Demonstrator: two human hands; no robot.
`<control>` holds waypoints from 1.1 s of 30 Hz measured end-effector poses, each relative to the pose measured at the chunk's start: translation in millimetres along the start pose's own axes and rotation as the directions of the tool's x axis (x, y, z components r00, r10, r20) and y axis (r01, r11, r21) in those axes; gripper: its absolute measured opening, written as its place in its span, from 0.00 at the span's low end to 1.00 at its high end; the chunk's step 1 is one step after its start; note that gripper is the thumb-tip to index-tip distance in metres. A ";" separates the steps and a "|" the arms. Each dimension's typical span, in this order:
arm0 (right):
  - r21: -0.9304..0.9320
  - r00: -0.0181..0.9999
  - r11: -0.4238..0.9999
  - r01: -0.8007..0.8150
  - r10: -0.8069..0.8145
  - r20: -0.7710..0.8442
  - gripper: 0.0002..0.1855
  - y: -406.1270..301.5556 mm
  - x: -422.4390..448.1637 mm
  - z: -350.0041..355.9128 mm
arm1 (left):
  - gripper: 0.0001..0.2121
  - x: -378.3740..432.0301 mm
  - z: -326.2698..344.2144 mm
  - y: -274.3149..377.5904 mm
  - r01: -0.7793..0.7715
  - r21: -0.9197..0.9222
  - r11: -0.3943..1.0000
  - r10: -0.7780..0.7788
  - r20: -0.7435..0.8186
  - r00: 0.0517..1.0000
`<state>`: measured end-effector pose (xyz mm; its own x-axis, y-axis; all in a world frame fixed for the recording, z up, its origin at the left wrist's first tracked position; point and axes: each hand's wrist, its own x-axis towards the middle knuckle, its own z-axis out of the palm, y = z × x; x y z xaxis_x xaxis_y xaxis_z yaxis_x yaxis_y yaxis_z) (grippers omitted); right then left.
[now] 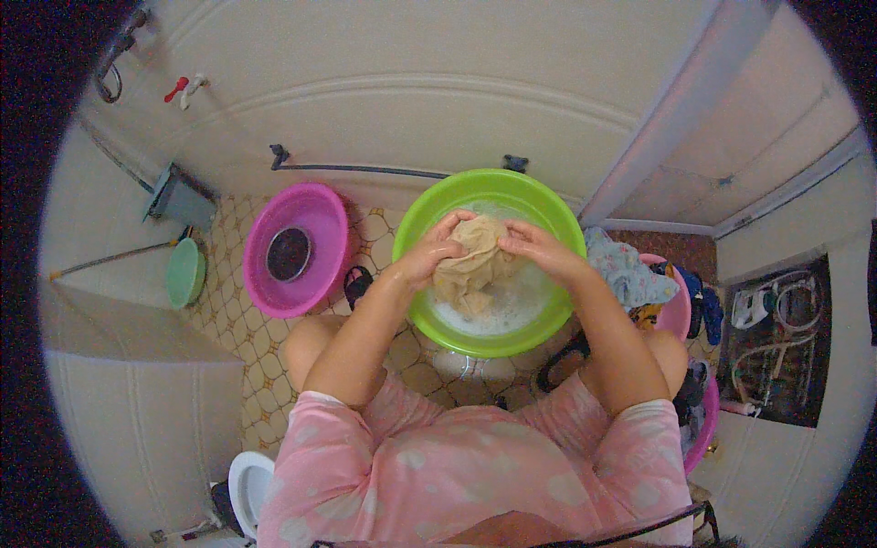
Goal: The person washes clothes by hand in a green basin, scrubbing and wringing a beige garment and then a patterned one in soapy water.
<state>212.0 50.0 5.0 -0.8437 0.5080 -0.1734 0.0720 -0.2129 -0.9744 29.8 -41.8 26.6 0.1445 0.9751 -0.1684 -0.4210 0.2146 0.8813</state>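
Observation:
A wet beige cloth [479, 260], bunched up, is between my two hands above a green plastic basin [488, 346]. My left hand [438, 248] grips its left side, thumb on top. On the upper right, my right hand [533, 245] has its fingers closed on the same cloth. The lower end of the cloth hangs down to the soapy water [527, 294], where white suds show. What garment it is, I cannot tell.
A pink basin [329, 274] holding a round dark-bottomed container [288, 254] stands left on the tiled floor. Clothes, including a light-blue patterned one [623, 267], lie over a pink tub [678, 308] at right. A dark pipe [363, 169] runs along the wall.

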 end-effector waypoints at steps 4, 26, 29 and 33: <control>-0.237 0.966 0.968 -0.087 0.140 0.216 0.19 2.1 -0.1 -24.9 | 0.13 -0.7 -5.7 8.1 0.055 -0.029 0.998 -0.054 0.032 0.998; -0.485 0.978 0.872 -0.071 -0.034 -0.205 0.22 -9.0 -18.4 -47.8 | 0.05 0.6 -56.4 14.0 -0.315 -0.389 0.866 0.172 -0.359 0.917; -0.169 0.963 0.985 0.040 -0.084 -0.257 0.14 -20.4 -19.6 -38.4 | 0.07 4.4 -60.2 10.7 -0.307 -0.345 0.887 0.164 -0.387 0.908; 0.144 0.954 0.964 0.223 -0.185 -0.237 0.17 -19.3 -16.7 -34.9 | 0.11 7.5 -50.7 7.7 -0.240 -0.243 0.940 0.126 -0.406 0.905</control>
<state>243.3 74.7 21.7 -0.6918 0.7219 -0.0189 -0.1951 -0.2119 -0.9576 -17.7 -30.0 9.7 -0.2859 0.9326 -0.2202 -0.6481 -0.0189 0.7613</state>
